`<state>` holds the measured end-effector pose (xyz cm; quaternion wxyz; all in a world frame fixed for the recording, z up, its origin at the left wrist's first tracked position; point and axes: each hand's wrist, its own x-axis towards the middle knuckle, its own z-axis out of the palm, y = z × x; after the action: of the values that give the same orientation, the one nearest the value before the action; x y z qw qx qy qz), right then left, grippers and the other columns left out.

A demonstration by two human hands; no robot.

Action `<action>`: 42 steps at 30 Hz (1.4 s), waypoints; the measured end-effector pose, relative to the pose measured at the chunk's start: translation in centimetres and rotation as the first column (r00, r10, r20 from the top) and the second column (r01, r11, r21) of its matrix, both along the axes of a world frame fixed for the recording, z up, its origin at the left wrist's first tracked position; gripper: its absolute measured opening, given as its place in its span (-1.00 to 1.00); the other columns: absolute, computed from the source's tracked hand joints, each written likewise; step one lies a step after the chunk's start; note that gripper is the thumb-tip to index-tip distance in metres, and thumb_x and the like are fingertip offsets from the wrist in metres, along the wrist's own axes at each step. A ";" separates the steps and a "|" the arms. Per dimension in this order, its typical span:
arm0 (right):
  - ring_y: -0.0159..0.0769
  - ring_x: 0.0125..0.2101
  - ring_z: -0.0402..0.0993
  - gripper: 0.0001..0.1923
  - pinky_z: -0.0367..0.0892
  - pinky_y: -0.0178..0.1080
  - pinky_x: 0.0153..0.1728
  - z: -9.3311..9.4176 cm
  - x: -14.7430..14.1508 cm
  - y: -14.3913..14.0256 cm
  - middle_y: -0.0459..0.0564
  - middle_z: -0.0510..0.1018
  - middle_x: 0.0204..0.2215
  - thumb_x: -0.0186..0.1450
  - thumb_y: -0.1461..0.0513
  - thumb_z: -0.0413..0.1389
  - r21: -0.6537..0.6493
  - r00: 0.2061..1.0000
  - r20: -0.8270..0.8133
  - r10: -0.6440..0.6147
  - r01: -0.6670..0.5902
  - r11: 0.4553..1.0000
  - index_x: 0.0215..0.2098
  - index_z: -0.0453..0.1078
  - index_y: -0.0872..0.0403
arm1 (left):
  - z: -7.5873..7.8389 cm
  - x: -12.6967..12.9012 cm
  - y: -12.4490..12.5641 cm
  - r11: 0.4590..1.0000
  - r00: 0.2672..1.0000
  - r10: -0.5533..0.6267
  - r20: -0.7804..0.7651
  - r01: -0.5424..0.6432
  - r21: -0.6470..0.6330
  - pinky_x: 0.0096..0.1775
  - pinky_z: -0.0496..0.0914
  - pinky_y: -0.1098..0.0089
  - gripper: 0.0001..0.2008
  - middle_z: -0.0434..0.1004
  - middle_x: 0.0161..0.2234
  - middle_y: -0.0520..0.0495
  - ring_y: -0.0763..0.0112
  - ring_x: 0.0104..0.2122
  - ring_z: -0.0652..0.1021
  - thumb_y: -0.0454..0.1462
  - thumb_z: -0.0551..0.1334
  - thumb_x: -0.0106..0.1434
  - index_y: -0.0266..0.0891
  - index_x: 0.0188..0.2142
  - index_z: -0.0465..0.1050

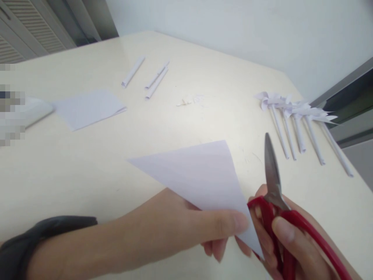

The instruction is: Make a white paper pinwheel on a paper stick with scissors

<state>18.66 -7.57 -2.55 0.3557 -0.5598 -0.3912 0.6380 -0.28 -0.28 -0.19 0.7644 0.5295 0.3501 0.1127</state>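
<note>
A white sheet of paper (201, 167), folded or cut to a triangle, is pinched in my left hand (201, 225). The thumb lies on top and the fingers are underneath, near the sheet's lower right corner. Red-handled scissors (272, 171) sit in my right hand (303, 241), with the blades together and pointing up and away from me. The handles are right beside the paper's right edge and partly hidden behind it. Whether the fingers of my right hand also touch the paper cannot be made out.
Paper pinwheels (300, 107) on rolled sticks lie in a row at right. Several rolled paper tubes (157, 79) rest at the back. Folded paper sheets (90, 109) lie at left by a white packet (35, 111). Small scraps (186, 102) dot the white table (72, 167); a wall stands behind.
</note>
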 end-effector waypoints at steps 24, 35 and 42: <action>-0.53 -0.62 0.25 -0.74 0.17 -0.49 -0.65 1.9 -1.2 1.0 -0.22 0.35 -0.60 0.09 0.29 0.26 0.105 0.993 0.102 -0.064 0.054 0.993 -0.40 0.23 0.02 | 0.5 0.2 -0.5 0.972 0.964 0.204 -0.171 -0.178 0.155 -0.09 0.43 0.31 -0.70 0.59 -0.14 0.04 0.24 -0.16 0.55 -0.18 0.31 0.07 -0.08 -0.15 0.50; -0.54 -0.59 0.23 -0.77 0.13 -0.47 -0.60 1.4 -0.3 1.0 -0.24 0.40 -0.54 0.18 0.29 0.20 0.147 0.998 0.060 -0.013 0.004 0.989 -0.39 0.18 0.00 | 0.0 -0.2 0.3 0.942 0.948 0.245 -0.204 -0.183 0.281 -0.21 0.45 0.34 -0.62 0.57 -0.10 0.00 0.22 -0.20 0.57 -0.19 0.31 0.07 -0.12 -0.07 0.44; -0.52 -0.56 0.23 -0.87 0.09 -0.44 -0.64 1.3 0.3 1.4 -0.20 0.45 -0.45 0.22 0.24 0.16 0.263 0.971 0.209 -0.119 0.061 0.963 -0.36 0.26 0.00 | -0.5 0.0 -0.3 0.946 0.968 0.217 -0.130 -0.176 0.272 -0.16 0.43 0.34 -0.73 0.60 -0.17 0.10 0.28 -0.23 0.57 -0.22 0.30 0.05 -0.09 -0.20 0.50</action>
<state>18.99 -6.13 -1.24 0.4071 -0.5950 -0.4812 0.4987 -0.29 -0.54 -0.72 0.6438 0.5941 0.4430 0.1906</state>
